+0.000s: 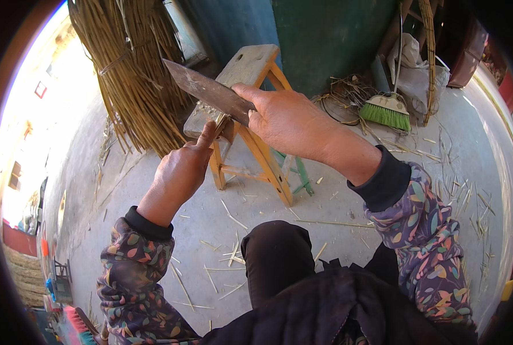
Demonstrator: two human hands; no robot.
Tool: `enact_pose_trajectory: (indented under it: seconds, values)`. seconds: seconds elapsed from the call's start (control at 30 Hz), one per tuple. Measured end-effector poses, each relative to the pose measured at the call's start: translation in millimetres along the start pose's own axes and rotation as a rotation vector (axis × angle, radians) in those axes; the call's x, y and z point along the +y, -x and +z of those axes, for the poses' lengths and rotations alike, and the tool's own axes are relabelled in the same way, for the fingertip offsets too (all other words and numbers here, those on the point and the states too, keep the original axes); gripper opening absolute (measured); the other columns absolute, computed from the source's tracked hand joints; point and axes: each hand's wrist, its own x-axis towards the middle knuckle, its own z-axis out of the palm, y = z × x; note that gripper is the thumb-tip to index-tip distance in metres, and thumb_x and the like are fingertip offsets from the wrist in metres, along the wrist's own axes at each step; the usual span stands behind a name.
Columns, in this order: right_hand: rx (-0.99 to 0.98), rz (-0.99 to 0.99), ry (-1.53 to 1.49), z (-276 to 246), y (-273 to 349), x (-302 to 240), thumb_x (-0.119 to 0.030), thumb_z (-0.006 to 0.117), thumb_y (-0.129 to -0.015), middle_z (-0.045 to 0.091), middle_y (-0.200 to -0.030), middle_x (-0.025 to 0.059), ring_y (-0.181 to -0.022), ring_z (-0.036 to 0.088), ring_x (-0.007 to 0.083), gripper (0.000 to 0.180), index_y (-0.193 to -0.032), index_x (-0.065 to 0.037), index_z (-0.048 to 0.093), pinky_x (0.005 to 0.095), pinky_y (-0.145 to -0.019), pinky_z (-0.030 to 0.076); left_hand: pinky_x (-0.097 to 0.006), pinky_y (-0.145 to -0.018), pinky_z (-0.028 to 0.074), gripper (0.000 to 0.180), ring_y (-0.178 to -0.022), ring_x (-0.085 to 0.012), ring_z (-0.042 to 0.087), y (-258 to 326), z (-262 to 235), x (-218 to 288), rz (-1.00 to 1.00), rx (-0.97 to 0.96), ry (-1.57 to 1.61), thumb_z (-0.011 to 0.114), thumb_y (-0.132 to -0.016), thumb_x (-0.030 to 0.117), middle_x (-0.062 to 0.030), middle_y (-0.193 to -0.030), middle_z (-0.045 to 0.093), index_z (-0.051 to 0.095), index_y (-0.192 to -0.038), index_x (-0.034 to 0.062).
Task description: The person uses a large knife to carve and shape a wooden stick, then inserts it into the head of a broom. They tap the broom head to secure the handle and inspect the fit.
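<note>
My right hand [294,123] is closed round the near end of a large knife [205,87], its thumb lying along the broad, dull metal blade. The blade slants up and left over a narrow wooden bench [249,59] with yellowish legs. Just below the knife, my left hand [182,171] is closed on a short piece of stalk [222,122] near the bench's close end. The left index finger stretches up against that piece, and the other fingers are curled. The stalk's lower part is hidden by the hand.
A tall bundle of tan stalks [136,69] stands left of the bench. Beyond it on the right are a heap of twigs [353,92], a green-bristled broom [386,112] and a pale plastic sack [420,77]. Straw scraps [233,253] litter the concrete floor [337,253].
</note>
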Motion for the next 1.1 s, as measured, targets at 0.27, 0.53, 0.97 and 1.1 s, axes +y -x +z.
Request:
enact_pose_trajectory:
  seconds: [0.27, 0.53, 0.97, 1.1]
  values:
    - [0.200, -0.217, 0.338, -9, 7, -5, -0.012, 0.055, -0.090, 0.065, -0.081, 0.0186, -0.069, 0.064, 0.0348, 0.048, -0.139, -0.013, 0.051, 0.0421, -0.067, 0.054, -0.045, -0.052, 0.052, 0.065, -0.060, -0.0332, 0.065, 31, 29, 20, 0.078, 0.099, 0.023, 0.056, -0.096, 0.020, -0.0163, -0.083, 0.064, 0.026, -0.154, 0.0167]
    - [0.183, -0.396, 0.896, 33, -21, 52, -0.011, 0.059, -0.085, 0.062, -0.085, 0.0075, -0.074, 0.069, 0.0204, 0.052, -0.136, -0.022, 0.055, 0.0303, -0.059, 0.058, -0.042, -0.055, 0.055, 0.072, -0.066, -0.0340, 0.066, 54, 16, 54, 0.133, 0.222, 0.080, 0.062, -0.094, 0.017, -0.0166, -0.097, 0.065, 0.023, -0.154, 0.0148]
    - [0.359, -0.522, 0.840, 13, 30, 73, -0.014, 0.061, -0.084, 0.062, -0.102, 0.0041, -0.107, 0.057, 0.0204, 0.038, -0.122, -0.017, 0.062, 0.0346, -0.092, 0.045, -0.042, -0.061, 0.055, 0.049, -0.075, -0.0373, 0.069, 27, 21, 85, 0.103, 0.445, 0.559, 0.062, -0.096, 0.019, -0.0207, -0.085, 0.067, 0.039, -0.137, 0.0076]
    - [0.307, -0.492, 0.851, -21, 88, 86, -0.015, 0.063, -0.083, 0.062, -0.102, 0.0042, -0.105, 0.057, 0.0192, 0.036, -0.119, -0.016, 0.065, 0.0334, -0.088, 0.045, -0.023, -0.050, 0.043, 0.026, -0.057, -0.0057, 0.052, -17, -26, 110, 0.252, 0.686, 0.716, 0.057, -0.100, 0.021, -0.0016, -0.074, 0.055, 0.053, -0.121, 0.0061]
